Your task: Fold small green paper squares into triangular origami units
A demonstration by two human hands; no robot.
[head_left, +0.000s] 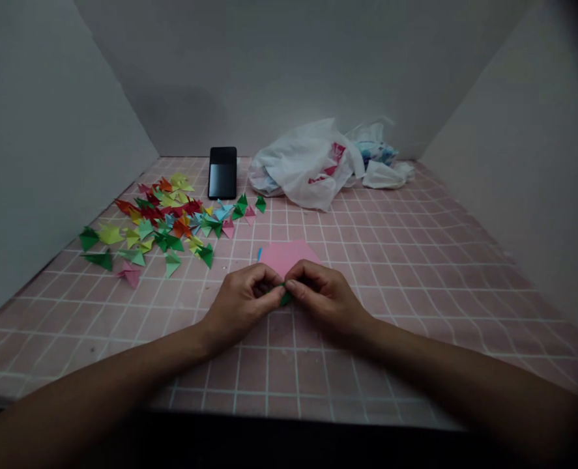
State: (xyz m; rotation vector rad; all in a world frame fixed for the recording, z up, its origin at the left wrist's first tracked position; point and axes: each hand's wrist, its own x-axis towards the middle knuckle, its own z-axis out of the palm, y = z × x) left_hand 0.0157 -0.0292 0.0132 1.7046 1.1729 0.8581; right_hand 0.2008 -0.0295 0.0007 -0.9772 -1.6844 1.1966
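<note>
Pinching a green paper wedge [285, 298]

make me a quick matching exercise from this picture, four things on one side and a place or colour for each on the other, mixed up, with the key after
Things:
1. phone
2. large plastic bag
3. pink sheet
4. green paper

Places and colours:
A. pinched between the left hand and the right hand
B. white with red print
C. just beyond the two hands
D. black, to the left of the bag

Pairs: 1-D, 2-B, 3-C, 4-A
</note>
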